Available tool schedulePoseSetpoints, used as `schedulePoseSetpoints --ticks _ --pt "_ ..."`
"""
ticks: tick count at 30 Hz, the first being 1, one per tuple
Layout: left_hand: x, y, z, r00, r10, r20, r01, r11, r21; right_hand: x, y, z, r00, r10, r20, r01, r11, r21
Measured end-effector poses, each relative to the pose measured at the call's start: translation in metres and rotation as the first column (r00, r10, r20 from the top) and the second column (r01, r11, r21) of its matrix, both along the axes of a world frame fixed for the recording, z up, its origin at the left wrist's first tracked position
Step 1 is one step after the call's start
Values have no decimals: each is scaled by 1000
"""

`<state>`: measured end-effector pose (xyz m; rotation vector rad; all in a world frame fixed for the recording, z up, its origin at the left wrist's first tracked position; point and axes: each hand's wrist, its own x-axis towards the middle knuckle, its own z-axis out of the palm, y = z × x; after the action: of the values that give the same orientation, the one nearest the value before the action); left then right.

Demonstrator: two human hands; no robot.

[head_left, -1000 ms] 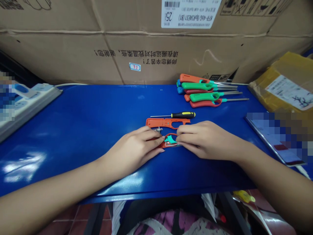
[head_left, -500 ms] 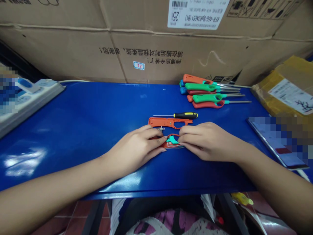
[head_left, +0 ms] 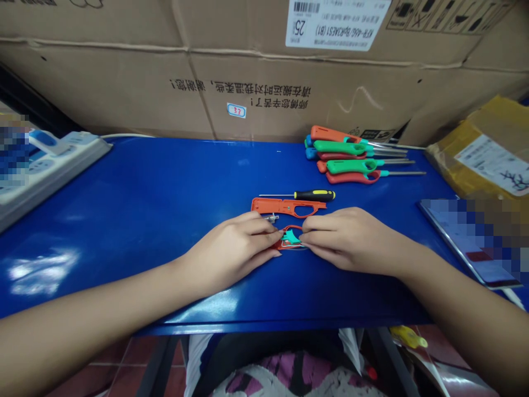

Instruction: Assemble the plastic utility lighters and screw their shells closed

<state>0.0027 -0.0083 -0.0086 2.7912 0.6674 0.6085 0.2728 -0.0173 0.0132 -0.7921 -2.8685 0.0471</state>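
Observation:
An opened orange lighter half lies on the blue table between my hands, a teal trigger and thin wire showing inside it. My left hand closes around its left end with thumb and fingers. From the other side, my right hand pinches at its right end; the fingertips cover what they touch there. Just beyond lies the other orange casing half, inner side up. A small metallic part pokes out by my left fingers. The black and yellow screwdriver rests behind the casing.
Several long-necked lighters are piled at the back right. A phone and a yellow-taped parcel are on the right, a power strip on the left. A large cardboard box walls off the back.
My right fingertips have shifted very slightly left, and the teal trigger sits a little differently in the casing. Both hands keep their hold; the view has drifted slightly.

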Motion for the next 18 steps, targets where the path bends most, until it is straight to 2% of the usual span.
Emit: schedulePoseSetpoints --ticks 4,7,9,12,15,18 --pt "2 -4 2 997 11 -78 -8 999 38 1 -1 3 1000 1 25 -1 1000 -28" --pt "3 -7 4 990 34 -139 -26 998 63 7 1 11 996 -88 -31 83 987 -135" --pt "3 -7 5 985 50 -164 -36 996 84 13 5 18 981 -182 -69 162 958 -235" --pt "3 -7 4 981 57 -184 -37 993 114 25 10 26 972 -234 22 227 909 -351" --pt "3 -6 4 980 65 -186 -41 991 129 32 11 29 965 -238 113 263 850 -456" --pt "3 -7 4 981 73 -178 -49 989 136 30 8 31 966 -230 117 256 802 -539"
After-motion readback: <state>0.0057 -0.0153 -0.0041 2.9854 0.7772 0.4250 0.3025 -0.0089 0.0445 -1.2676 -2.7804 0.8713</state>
